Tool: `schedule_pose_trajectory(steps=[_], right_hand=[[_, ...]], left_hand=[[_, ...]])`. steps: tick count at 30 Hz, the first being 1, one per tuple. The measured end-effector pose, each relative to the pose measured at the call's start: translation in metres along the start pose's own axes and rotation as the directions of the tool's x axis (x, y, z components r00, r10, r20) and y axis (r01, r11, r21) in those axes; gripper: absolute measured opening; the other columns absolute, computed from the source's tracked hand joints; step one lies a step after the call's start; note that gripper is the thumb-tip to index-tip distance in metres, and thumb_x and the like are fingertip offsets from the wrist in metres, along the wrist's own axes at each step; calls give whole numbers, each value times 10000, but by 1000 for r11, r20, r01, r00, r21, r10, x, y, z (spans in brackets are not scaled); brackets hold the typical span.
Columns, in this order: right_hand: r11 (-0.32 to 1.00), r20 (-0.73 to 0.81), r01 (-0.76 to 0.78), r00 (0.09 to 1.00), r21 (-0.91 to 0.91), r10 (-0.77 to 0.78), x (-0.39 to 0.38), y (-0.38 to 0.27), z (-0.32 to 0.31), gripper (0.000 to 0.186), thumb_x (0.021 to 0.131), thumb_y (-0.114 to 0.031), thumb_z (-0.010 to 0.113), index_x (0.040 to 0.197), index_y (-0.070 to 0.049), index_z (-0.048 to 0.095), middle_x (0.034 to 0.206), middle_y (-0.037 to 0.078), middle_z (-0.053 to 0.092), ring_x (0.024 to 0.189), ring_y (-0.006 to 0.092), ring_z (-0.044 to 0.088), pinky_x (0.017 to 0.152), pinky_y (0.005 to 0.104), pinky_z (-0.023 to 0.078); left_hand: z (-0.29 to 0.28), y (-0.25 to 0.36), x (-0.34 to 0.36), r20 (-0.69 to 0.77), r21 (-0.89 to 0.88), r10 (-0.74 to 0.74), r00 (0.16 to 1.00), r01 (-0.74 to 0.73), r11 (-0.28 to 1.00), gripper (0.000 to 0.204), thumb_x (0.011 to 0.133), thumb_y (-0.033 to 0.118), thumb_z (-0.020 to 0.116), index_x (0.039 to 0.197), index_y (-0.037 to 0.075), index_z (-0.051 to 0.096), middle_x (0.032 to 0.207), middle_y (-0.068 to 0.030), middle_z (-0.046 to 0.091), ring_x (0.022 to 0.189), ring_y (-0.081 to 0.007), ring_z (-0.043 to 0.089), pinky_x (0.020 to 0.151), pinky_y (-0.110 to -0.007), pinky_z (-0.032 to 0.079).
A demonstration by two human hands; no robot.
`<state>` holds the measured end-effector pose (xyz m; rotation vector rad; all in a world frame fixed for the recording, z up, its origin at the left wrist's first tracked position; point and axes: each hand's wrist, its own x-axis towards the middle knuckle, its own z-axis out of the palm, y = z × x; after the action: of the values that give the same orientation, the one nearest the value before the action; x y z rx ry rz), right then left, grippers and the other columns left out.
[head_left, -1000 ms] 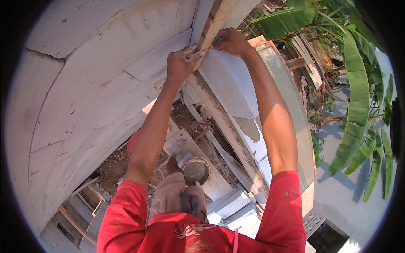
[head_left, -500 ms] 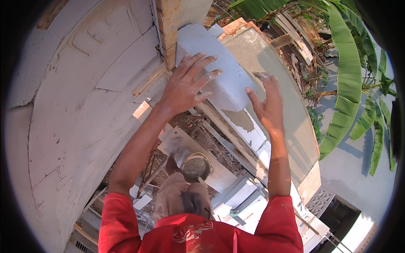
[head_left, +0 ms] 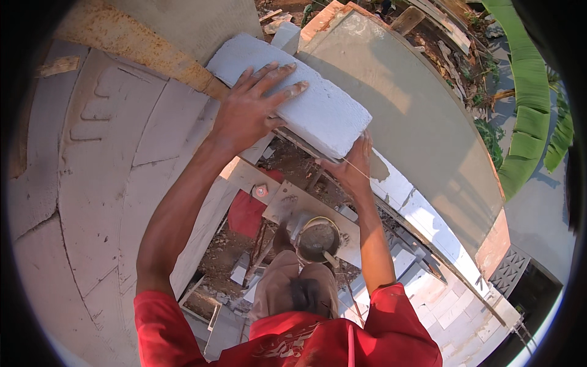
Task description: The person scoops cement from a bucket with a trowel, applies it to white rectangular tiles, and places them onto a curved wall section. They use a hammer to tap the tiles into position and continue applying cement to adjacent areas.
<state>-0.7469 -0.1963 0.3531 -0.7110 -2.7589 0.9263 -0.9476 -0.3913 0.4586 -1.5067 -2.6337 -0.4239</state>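
The pale block point(head_left: 324, 101) lies on the low wall point(head_left: 422, 214), set lengthwise along it, its far end close to a rust-speckled beam point(head_left: 147, 52) and a grey column point(head_left: 202, 24). Both of the person's 2 hands are on it. The left hand point(head_left: 254, 104) is unclenched, its fingers spread across the top face and its thumb down by the long edge. The right hand point(head_left: 354, 165) grasps the near end, with the fingers at the end face and the thumb by the lower corner. A thin string shows beside that corner, in front of the right hand.

Just past the block, a grey patch point(head_left: 380, 170) marks the low wall. On its right side spreads a wide grey slab point(head_left: 422, 134), and beyond that hangs a large green leaf point(head_left: 529, 122). A tall wall point(head_left: 92, 214) of pale blocks fills the left side. Below, a bucket point(head_left: 318, 235) with a yellowish rim holds grey mix, a tool handle point(head_left: 331, 259) poking out; it stands on a board point(head_left: 350, 241). Something red point(head_left: 244, 217) lies lower down, too unclear to name.
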Motion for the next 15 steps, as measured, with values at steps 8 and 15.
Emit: schedule_pose_trajectory(steps=[8,15], right_hand=[[955,168,10,984,298,-62,40,5,-5,1061,545,-346,993,1433,-27,507,1438,202,552,1365,371,509,1169,453,392],[926,166,-17,985,377,-50,46,2,-9,967,554,-306,979,1385,-35,566,1394,189,602,1311,372,555,1146,439,411]], left_hand=[[2,-1,4,-39,32,24,999,-23,999,838,663,356,883,1435,420,564,1576,78,456,1440,-215,451,1224,-480,380],[0,2,7,-26,49,-4,1000,5,999,837,655,359,889,1424,438,568,1565,96,468,1436,-196,455,1220,-455,395]])
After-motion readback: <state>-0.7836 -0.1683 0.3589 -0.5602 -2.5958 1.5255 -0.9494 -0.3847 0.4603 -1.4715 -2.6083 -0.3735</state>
